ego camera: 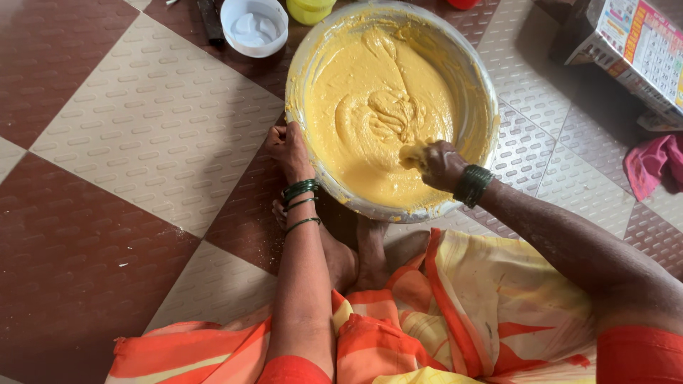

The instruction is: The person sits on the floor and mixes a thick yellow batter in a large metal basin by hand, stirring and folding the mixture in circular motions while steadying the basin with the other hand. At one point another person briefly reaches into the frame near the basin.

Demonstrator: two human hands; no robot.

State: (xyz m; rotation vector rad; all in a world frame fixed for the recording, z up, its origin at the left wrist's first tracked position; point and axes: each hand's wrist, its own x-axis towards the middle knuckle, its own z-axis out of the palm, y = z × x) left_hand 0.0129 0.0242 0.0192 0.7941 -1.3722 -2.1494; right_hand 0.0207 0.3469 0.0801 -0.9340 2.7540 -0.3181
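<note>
A big round bowl (pixel 475 121) full of thick yellow batter (pixel 370 121) stands on the tiled floor in front of me. My left hand (pixel 287 147) rests against the bowl's left outer wall, fingers curled on the rim side. My right hand (pixel 435 163) is inside the bowl at its near right, fingers sunk in the batter and coated with it. Green bangles circle both wrists. My feet lie under the bowl's near edge.
A small white bowl (pixel 254 27) with white contents sits at the top, beside a yellow-green lid (pixel 310 10). A printed cardboard box (pixel 633 50) and a pink cloth (pixel 651 163) lie at the right. Brown and cream floor tiles spread to the left.
</note>
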